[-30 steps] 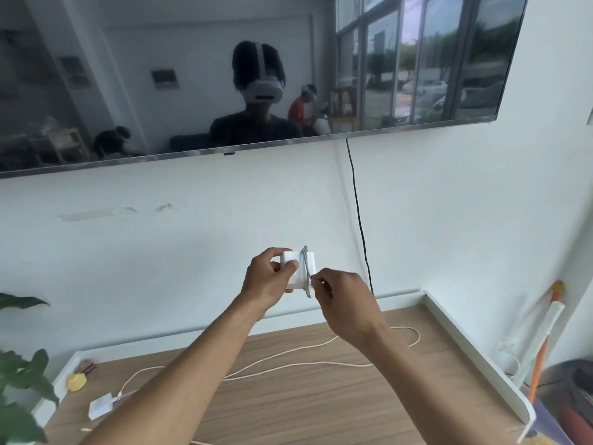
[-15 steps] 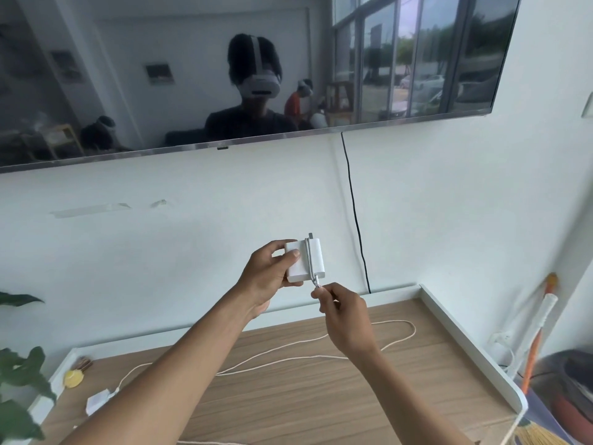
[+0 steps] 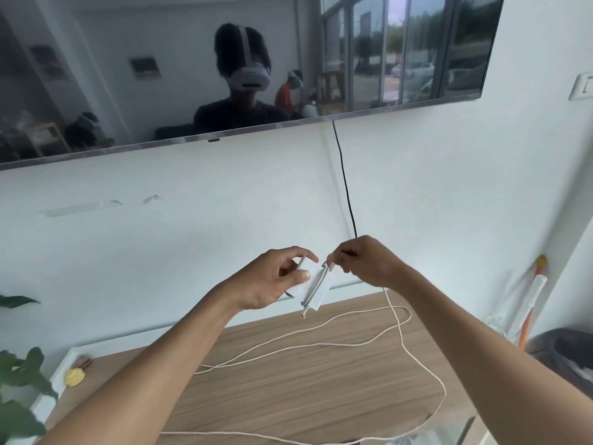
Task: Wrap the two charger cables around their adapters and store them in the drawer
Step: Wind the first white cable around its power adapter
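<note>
Above the desk (image 3: 305, 380), our left hand (image 3: 272, 281) grips the white adapter (image 3: 313, 289) by its flat sides. Our right hand (image 3: 362, 261) pinches the cable (image 3: 401, 329) (probably light and limp) just beside the adapter, the best place to hold it.

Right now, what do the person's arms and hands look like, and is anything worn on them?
The left forearm and right forearm are bare; no sleeve edge is in frame. The left hand and right hand wear no gloves. No watch, bracelet or ring shows, and no markings.
</note>
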{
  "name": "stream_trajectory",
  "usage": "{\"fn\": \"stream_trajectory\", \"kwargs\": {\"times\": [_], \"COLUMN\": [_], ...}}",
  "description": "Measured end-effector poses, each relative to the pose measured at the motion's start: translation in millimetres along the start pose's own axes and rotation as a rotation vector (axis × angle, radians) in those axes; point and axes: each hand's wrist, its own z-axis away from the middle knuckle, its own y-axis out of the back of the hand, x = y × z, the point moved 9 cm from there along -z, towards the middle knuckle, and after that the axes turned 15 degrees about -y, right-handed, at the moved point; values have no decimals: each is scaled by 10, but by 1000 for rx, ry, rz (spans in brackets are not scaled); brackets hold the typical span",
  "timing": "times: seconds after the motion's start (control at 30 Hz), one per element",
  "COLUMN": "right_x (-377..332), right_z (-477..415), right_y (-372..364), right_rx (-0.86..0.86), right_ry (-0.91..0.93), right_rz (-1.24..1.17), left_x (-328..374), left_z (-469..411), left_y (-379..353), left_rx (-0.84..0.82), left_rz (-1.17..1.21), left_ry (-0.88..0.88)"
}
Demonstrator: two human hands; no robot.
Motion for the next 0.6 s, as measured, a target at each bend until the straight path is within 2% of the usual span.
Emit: {"fn": "stream_trajectory", "kwargs": {"times": [0.2,0.43,0.53,0.6], "right_x": [-204,-388,-419,-403], "right_z": [48,246,315,366], "right_y": [74,57,-47,-93], "right_rx": [-22,232,312,353], "right_ry": [-16,59,79,82], "right_rz": [135,277,331,281], "left_x": [-8,-88,-129,-177], "left_z": [-28,-78,-102,-111], "left_y": [25,176,255,311], "left_rx": [-10,176,281,343], "left_rz": [-147,-320,-300,-274], "left_ry": [19,54,86,120]}}
